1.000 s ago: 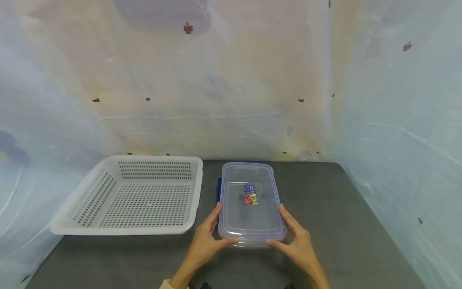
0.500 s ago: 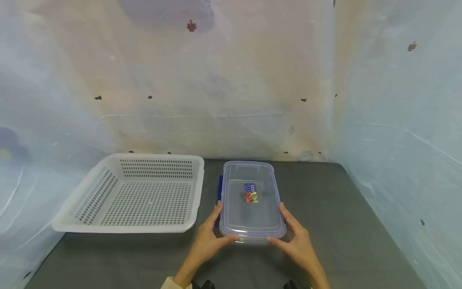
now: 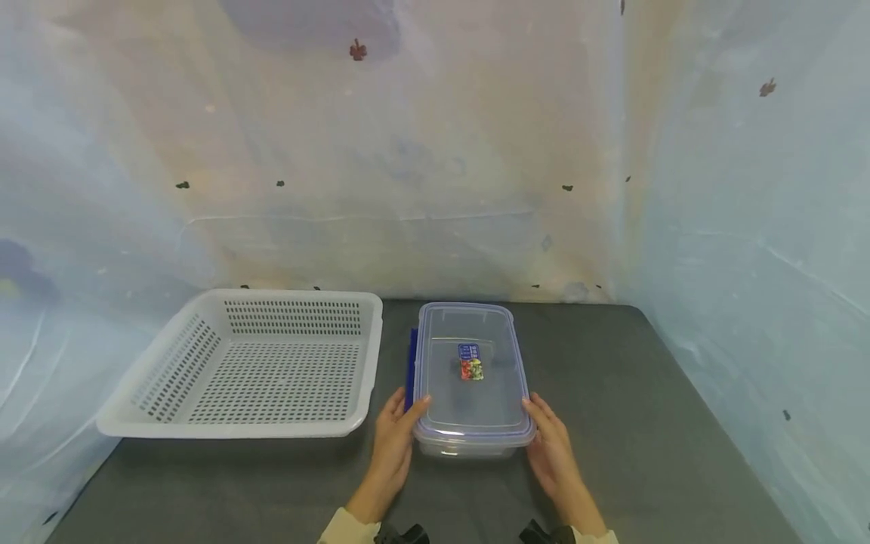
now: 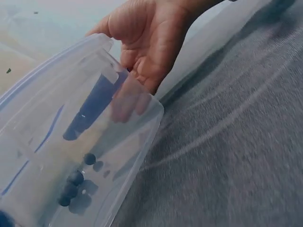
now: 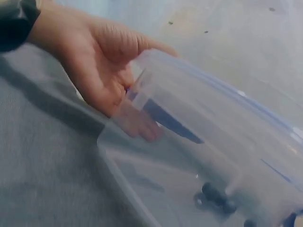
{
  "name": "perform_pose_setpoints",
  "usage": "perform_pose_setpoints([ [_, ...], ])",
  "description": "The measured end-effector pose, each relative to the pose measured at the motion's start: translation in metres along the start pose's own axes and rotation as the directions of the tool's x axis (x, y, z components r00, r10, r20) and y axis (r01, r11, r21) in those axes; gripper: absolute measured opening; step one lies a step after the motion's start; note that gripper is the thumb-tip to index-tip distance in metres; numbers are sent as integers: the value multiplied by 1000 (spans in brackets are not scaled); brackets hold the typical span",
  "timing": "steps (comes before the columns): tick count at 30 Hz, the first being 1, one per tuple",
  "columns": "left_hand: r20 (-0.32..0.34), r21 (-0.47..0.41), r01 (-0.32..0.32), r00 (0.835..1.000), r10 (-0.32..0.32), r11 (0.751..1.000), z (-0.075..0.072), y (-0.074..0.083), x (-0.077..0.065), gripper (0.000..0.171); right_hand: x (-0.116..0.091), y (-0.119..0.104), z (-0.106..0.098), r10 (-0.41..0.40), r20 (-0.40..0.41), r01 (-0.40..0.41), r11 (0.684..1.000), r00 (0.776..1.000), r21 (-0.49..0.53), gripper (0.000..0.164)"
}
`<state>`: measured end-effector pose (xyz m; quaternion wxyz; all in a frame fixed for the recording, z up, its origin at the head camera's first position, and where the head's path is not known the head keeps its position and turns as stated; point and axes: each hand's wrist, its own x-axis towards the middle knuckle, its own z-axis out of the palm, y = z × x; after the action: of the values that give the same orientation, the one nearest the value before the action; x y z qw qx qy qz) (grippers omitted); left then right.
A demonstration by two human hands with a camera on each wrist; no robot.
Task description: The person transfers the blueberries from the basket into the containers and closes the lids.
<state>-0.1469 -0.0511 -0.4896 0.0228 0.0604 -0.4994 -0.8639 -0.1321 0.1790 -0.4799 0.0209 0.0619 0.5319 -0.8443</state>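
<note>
A clear plastic food container (image 3: 472, 404) with a blue-edged lid and a small fruit label stands right of centre in the head view. Its blue side latch (image 3: 411, 370) sticks out on the left. My left hand (image 3: 390, 449) holds the left side near the front corner, thumb on the lid rim and fingers by the latch. My right hand (image 3: 553, 453) holds the right side in the same way, thumb at the rim. Several small dark round balls (image 4: 75, 178) lie inside, seen through the wall in both wrist views. I cannot tell whether the base touches the table.
A white perforated plastic basket (image 3: 285, 434) stands to the left of the container. Both are on a dark grey cloth-covered table (image 3: 612, 363). Pale patterned sheeting (image 3: 435, 151) hangs behind the table and along both sides.
My thumbs have moved from the container's front wall to the side rims of the lid, and my fingers have dropped lower along the sides. The container stays nearly in place; the basket has not moved.
</note>
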Motion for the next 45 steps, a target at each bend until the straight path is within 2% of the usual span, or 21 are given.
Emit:
perform_pose_setpoints([
  [3,-34,-60,-55,998,53,997,4,-4,3,79,3,0,3,-32,-68,37,996,997,76,66],
  [6,-81,-42,-113,991,110,993,9,-4,4,79,6,-1,5,-98,-126,110,990,987,92,64],
  [8,-94,8,-147,985,147,989,12,-3,4,74,7,-1,6,-148,-139,156,987,979,41,64],
  [10,-95,57,-173,979,178,983,14,-3,4,68,8,-1,7,-199,-132,194,980,971,-52,65],
  [14,-95,129,-215,969,228,968,14,-4,5,59,7,-1,9,-263,-105,231,940,959,-250,67],
  [18,-87,180,-237,963,256,955,14,-3,5,57,7,0,9,-300,-92,254,908,950,-333,66],
  [24,-52,219,-260,959,277,940,13,0,6,56,7,2,9,-359,-60,314,877,932,-363,58],
  [30,-32,249,-276,956,293,928,11,2,6,54,4,3,10,-386,-32,334,834,922,-439,55],
  [34,-3,276,-289,954,301,917,10,2,7,54,4,2,9,-399,-24,352,833,917,-428,55],
  [39,25,291,-317,946,324,903,10,4,10,54,4,-2,8,-380,-3,337,825,925,-454,56],
  [42,24,283,-302,951,308,910,9,5,12,54,5,-4,7,-361,-6,321,837,933,-443,56],
  [45,26,289,-254,966,258,923,7,8,14,58,6,-5,7,-338,-20,300,859,941,-415,57],
])
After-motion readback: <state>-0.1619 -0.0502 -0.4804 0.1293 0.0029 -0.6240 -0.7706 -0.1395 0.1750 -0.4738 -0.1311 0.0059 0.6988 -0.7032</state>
